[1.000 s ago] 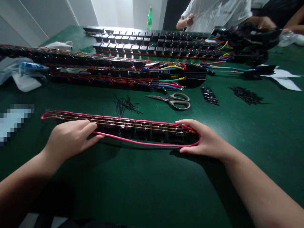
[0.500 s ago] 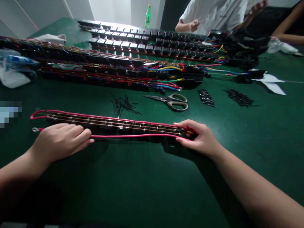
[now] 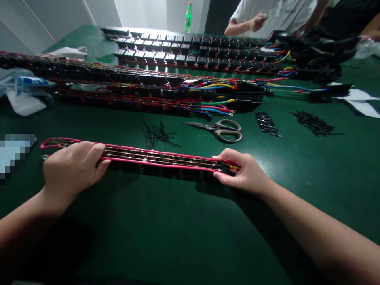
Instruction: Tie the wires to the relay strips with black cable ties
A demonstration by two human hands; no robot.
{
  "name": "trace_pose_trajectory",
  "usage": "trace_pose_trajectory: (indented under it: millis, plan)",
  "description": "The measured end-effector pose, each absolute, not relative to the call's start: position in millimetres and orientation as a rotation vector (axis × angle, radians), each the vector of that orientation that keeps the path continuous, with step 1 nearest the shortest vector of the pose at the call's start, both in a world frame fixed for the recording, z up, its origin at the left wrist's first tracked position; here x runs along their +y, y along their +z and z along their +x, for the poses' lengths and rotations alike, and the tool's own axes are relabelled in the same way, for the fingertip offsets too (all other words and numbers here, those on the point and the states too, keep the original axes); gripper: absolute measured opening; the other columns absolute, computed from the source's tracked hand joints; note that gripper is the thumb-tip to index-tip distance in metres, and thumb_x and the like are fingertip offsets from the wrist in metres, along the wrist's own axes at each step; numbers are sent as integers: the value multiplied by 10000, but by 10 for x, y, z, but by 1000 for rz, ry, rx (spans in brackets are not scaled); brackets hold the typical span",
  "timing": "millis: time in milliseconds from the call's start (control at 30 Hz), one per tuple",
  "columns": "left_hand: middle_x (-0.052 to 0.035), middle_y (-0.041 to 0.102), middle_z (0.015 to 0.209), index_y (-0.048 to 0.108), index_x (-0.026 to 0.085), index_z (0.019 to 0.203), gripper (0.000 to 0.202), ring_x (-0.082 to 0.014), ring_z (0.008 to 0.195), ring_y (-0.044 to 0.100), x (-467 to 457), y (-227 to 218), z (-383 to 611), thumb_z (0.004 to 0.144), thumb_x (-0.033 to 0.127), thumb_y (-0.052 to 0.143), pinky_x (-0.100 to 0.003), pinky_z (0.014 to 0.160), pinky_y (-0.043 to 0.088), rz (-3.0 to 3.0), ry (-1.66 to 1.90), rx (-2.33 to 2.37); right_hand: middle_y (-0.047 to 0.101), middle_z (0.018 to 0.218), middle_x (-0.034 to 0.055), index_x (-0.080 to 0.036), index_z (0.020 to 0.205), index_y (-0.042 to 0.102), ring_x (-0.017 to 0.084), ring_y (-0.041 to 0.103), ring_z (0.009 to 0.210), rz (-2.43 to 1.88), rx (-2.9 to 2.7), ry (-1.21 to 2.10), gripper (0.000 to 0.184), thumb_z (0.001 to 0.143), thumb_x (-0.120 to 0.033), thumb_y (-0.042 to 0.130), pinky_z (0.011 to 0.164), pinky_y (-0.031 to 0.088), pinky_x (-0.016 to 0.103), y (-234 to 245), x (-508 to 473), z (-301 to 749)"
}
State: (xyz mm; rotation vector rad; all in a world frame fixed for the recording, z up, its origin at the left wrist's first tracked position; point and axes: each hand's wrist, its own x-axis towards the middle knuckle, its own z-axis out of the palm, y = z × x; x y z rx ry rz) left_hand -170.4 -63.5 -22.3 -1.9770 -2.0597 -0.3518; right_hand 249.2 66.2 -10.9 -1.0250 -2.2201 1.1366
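Green and glossy, our counter [image 3: 166, 237] stretches back towards pale walls [image 3: 139, 16]. Directly before us on it lies a long black strip [image 3: 142, 155] strung with copper-coloured wires, a red cable [image 3: 157, 163] running along both its long sides and looping past its left end. Our left hand [image 3: 71, 170] has its fingers clenched over the strip's left part, grasping the cable's near run; a metal ring [image 3: 44, 157] pokes out beyond. Our right hand [image 3: 242, 170] grasps the strip's right end, fingers and thumb on opposite sides. Just behind we see black ties [image 3: 158, 135] and scissors [image 3: 218, 127]; farther back, wired black assemblies [image 3: 148, 76] and a white-shirted person [image 3: 277, 19].
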Motion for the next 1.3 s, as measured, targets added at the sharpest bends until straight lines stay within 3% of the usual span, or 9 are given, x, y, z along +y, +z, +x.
trace_pose_trajectory:
  millis: [133,333,433,533,600,733,933,1300]
  plan:
    - [-17,482,792,593,238,992,478,-205,688,389,-582,-181,-1706,907,697,489,-307,595,105,-1953,-224,-1971,774,853,46,-227,823,593,254,768,873,-1016,-2223,1082,189,749,-328,734,693,593,309,-119,643,2459]
    - [-13,529,796,575,247,920,481,-188,658,355,-441,-67,-1788,840,721,600,-308,589,148,-1984,-123,-1727,785,857,44,-230,816,591,234,769,809,-1002,-2230,1034,194,731,-328,736,665,572,284,-128,633,2472]
    - [-51,653,1042,590,234,1084,530,-252,822,537,-374,-31,-1568,860,714,595,-356,639,301,-1917,-95,-1505,790,864,40,-231,820,589,223,768,795,-1005,-2227,1037,189,730,-313,734,646,567,267,-119,629,2467]
    - [-112,668,1218,568,187,1221,452,-307,1029,621,-314,-6,-1110,962,559,562,-431,809,458,-2093,-113,-1355,787,860,31,-230,836,593,202,759,757,-1009,-2221,1050,178,743,-304,725,627,566,254,-113,617,2465]
    - [-148,681,1196,591,140,1181,352,-309,1028,638,-257,19,-762,982,431,582,-466,878,489,-2205,-285,-1271,781,850,25,-225,853,604,185,741,706,-1014,-2220,1055,177,747,-299,725,615,562,252,-113,609,2469]
    - [-72,726,984,636,151,1051,184,-228,876,643,-119,90,-247,923,259,712,-395,807,510,-2433,-529,-1021,766,826,22,-212,862,620,158,698,634,-1022,-2230,1052,177,749,-294,728,582,538,244,-112,598,2480]
    - [-49,731,852,666,140,958,65,-212,737,629,21,95,-56,903,138,700,-366,663,485,-2640,-687,-1012,721,741,-1,-207,827,612,118,629,538,-984,-2243,1011,148,743,-268,717,491,478,206,-95,601,2464]
    - [-59,733,864,677,138,993,103,-207,754,619,23,12,-88,924,81,626,-368,692,484,-2634,-734,-1081,731,799,3,-224,933,630,136,685,610,-933,-2282,1007,201,766,-283,725,532,528,214,-81,618,2497]
